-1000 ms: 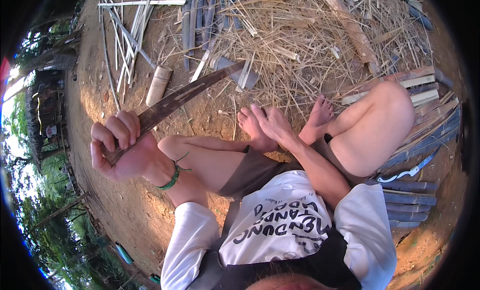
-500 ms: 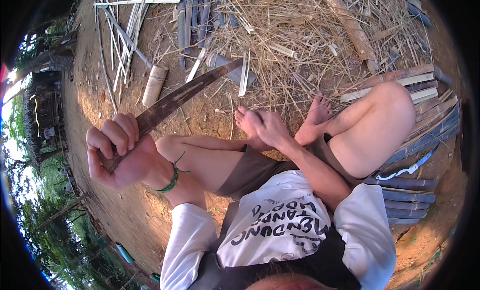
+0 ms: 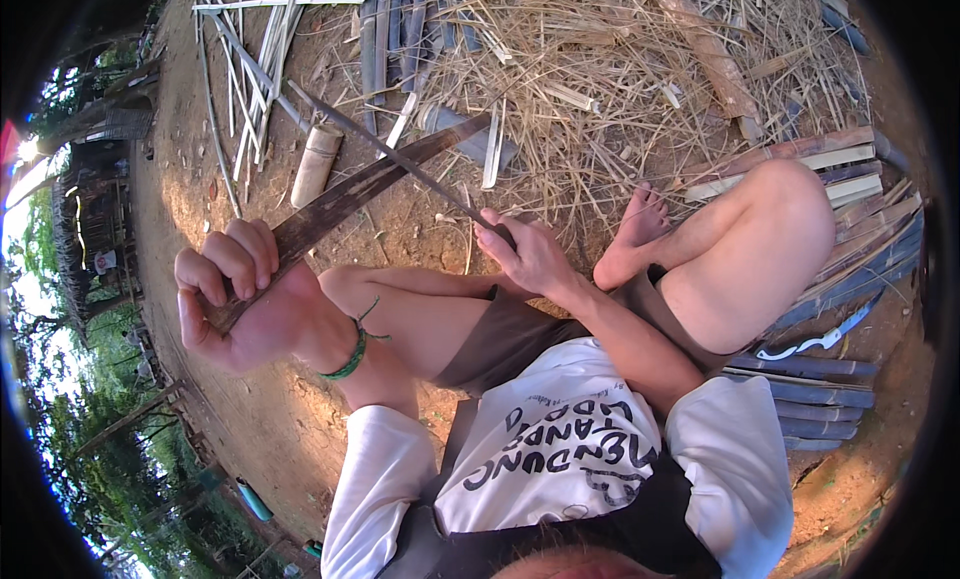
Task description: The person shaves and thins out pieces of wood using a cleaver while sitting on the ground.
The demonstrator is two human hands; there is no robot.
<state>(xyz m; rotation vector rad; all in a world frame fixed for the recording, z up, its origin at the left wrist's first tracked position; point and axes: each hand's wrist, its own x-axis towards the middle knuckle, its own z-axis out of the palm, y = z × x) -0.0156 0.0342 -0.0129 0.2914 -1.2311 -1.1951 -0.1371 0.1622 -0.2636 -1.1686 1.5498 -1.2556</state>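
I have L hand (image 3: 232, 291) gripping strip (image 3: 345, 201) at near end, R hand (image 3: 533, 253), right of strip, gripping bar (image 3: 440, 189) approx. crosswise.

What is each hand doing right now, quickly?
Left hand: closed, holding a brown strip.
Right hand: closed, holding a thin dark tool.

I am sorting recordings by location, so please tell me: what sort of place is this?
Probably an outdoor bamboo-working yard: split bamboo pieces lie at right, dry shavings litter the bare earth, and trees stand at left.
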